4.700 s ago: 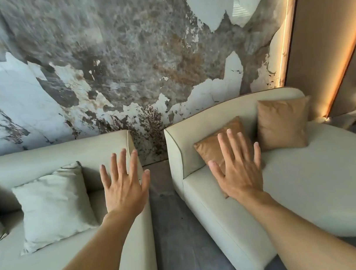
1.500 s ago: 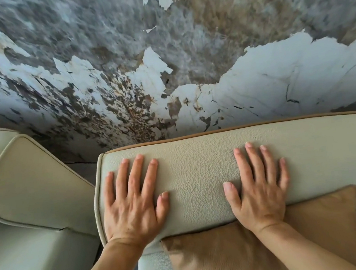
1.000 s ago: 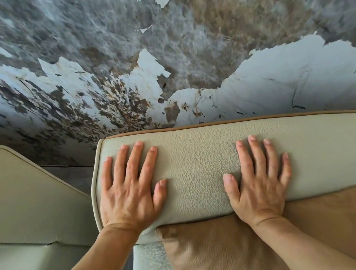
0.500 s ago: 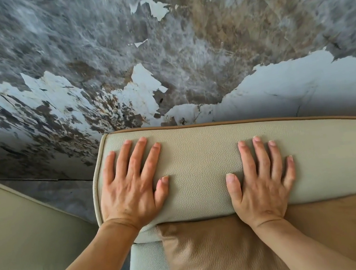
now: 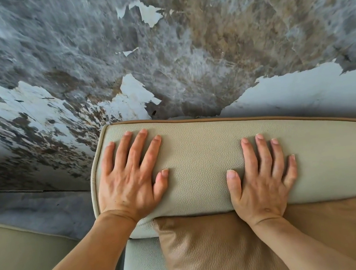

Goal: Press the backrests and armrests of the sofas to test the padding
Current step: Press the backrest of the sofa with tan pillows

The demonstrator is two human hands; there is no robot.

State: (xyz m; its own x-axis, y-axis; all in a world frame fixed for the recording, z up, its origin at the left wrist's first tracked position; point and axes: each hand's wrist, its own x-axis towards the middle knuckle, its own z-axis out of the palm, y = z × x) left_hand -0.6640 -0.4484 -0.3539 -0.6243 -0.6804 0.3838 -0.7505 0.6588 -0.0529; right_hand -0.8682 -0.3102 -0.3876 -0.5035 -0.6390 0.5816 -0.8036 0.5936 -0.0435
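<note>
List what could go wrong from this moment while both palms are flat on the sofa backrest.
The left hand sits at the backrest end by the piped corner, so its press may test the edge, not the padding. The right hand has its heel at the brown cushion, which could be squashed or shifted. The neighbouring sofa may go untested.

Backrest (image 5: 199, 166) and both hands lower, rightward in view.
</note>
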